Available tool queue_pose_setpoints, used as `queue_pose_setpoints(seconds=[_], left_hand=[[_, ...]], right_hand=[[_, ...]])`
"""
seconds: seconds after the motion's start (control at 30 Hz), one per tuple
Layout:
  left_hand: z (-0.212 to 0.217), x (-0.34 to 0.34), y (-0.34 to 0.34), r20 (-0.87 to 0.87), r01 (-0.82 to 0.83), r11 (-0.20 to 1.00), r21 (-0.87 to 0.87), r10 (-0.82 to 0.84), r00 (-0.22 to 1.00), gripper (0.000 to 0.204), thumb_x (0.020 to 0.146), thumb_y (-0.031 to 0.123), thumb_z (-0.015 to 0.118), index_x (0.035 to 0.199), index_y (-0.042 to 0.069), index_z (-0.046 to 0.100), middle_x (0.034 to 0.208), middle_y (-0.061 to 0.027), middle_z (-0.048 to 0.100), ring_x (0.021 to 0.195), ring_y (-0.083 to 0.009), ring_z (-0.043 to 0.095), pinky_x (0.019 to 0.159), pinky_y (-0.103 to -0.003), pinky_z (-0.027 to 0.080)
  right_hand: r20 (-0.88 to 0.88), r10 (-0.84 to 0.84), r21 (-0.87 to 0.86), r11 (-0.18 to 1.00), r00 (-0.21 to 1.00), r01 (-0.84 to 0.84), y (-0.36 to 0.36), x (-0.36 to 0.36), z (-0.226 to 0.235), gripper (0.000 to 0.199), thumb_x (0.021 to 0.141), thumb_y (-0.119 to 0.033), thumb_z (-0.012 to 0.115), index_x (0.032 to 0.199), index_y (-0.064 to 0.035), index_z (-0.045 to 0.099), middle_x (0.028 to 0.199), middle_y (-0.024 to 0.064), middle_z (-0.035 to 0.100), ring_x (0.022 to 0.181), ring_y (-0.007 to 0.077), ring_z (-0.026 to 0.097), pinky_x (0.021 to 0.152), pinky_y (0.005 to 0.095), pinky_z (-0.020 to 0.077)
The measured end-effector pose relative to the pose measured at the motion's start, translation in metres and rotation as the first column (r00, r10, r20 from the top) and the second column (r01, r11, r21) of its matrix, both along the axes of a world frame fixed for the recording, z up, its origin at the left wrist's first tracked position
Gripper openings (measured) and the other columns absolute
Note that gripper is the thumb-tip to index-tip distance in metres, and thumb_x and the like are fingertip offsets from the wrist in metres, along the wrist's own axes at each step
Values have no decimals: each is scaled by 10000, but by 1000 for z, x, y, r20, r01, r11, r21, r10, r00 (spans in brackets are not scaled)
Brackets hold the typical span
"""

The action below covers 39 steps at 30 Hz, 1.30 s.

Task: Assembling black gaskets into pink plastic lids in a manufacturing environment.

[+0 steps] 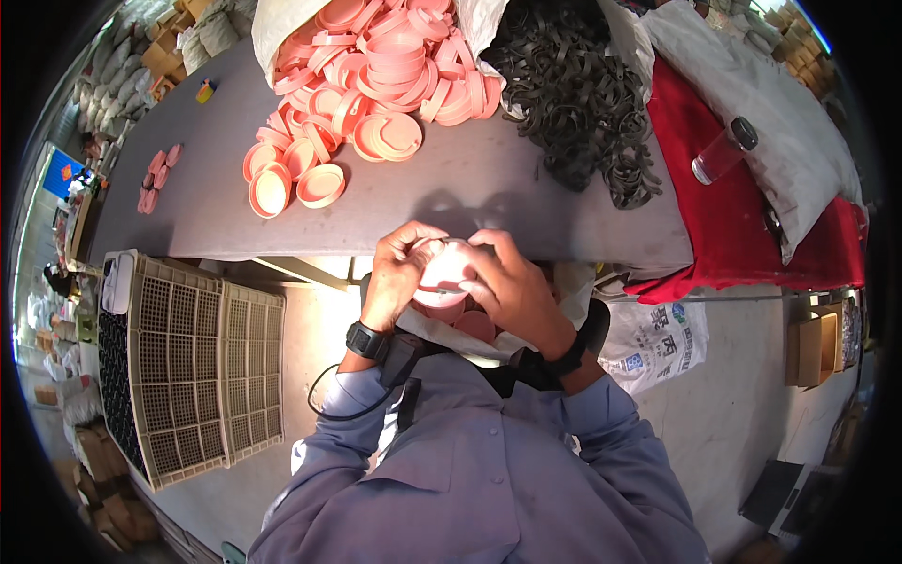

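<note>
Between my hands, just in front of the near table edge, is a round pink plastic lid (443, 273), brightly lit. My left hand (396, 271) pinches its left rim, thumb and fingers closed at the top. My right hand (514, 282) grips the right side, fingers curled round the rim. Whether a black band sits on the lid is hidden by the fingers and glare. Below, an open white bag (427, 329) holds more pink lids (475, 326). Ahead, a heap of pink lids (385, 61) spills from a sack, beside a pile of thin black rubber bands (568, 89).
The grey-covered table (451, 193) carries small pink pieces (158, 177) and a small yellow object (205, 91) at left. On the right lie a red cloth (669, 122), a clear bottle (719, 158) and a white sack (752, 75). A beige crate (223, 367) stands left, a printed bag (662, 348) right.
</note>
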<state>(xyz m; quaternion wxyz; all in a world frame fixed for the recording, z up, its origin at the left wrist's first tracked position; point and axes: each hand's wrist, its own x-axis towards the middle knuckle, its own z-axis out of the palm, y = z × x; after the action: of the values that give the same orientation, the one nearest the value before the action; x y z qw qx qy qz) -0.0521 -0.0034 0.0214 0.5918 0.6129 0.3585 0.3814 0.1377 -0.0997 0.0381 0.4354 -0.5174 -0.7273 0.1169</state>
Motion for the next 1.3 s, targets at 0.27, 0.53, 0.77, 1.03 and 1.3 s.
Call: queue_pose_setpoints(seconds=[0.27,0.53,0.77,1.03,1.3], left_hand=[[4,6,6,14,29,995,-91,-28,1000,116,1004,3,634,1096,-2,706,979,-56,735,921,-116,658,856,-276,539],[1,6,10,-6,52,984,-170,-53,999,106,1001,34,649,1079,17,718,956,-44,722,885,-117,648,815,-281,545],[-17,13,-5,-24,-128,991,-28,128,992,91,1010,13,630,1057,8,708,906,-29,699,833,-86,606,780,-260,513],[-26,8,-35,17,-275,958,82,275,961,156,970,-67,624,1099,15,657,961,-37,695,888,-121,629,842,-281,523],[-84,-2,-75,-11,-172,985,-7,172,985,353,936,27,713,1283,-14,667,1185,-74,708,1063,-142,655,933,-295,544]], right_hand=[[-69,79,50,996,994,-76,10,3,-15,78,866,-81,670,911,-29,633,910,130,611,850,348,623,750,435,518],[-205,127,56,991,970,-118,6,2,-14,87,866,-74,672,900,-12,622,899,134,610,818,341,599,742,427,500],[15,104,69,992,994,-105,7,-3,-24,121,879,-131,683,897,-39,608,931,117,595,853,328,585,722,442,497],[-59,166,-40,985,984,-169,2,1,-46,210,841,-120,760,988,-34,637,1019,111,617,837,293,620,742,377,533],[-222,-152,-351,934,963,66,-25,-32,-121,397,904,-56,555,1290,36,537,1087,283,651,1070,461,618,883,515,517]])
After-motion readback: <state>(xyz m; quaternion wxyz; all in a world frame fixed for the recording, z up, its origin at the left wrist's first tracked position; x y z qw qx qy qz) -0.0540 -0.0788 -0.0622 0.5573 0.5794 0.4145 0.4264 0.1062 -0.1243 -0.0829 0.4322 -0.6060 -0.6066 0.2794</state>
